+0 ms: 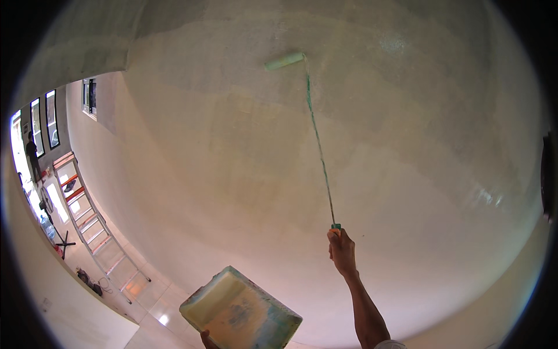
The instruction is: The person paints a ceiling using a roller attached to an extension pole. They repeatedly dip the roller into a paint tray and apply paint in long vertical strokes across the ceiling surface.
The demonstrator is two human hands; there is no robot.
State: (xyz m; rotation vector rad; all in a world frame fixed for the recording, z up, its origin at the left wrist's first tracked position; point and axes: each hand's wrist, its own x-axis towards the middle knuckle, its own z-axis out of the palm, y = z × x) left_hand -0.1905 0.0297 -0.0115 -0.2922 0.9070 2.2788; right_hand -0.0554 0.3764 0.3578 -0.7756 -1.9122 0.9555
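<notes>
The paint roller (317, 139) spans the upper middle of the frame: its pale sleeve (285, 61) sits near the top, tipped so that the left end is lower, over the big pale wall (244, 174). Whether the sleeve presses on the wall or stands just off it cannot be told. From the sleeve's right end a thin, green-smeared rod runs down, slanting a little rightward, to a green-topped handle in the right hand (342, 250), right of centre. The sleeve is thus well above that hand and to its left.

The right hand's fingers are wrapped around the handle. Its forearm rises from the lower edge, leaning left toward the wrist, with a light cuff at the bottom.

At lower centre, the paint tray (258, 291) lies turned askew in the picture, its inside coated in pale yellowish and bluish-green paint. A bit of the left hand (207, 339) shows at the tray's lower left edge; how its fingers close cannot be told.

Farther out, a ladder (88, 223) with red upper parts slants at left, and a person in dark clothing (33, 154) stands at far left.
</notes>
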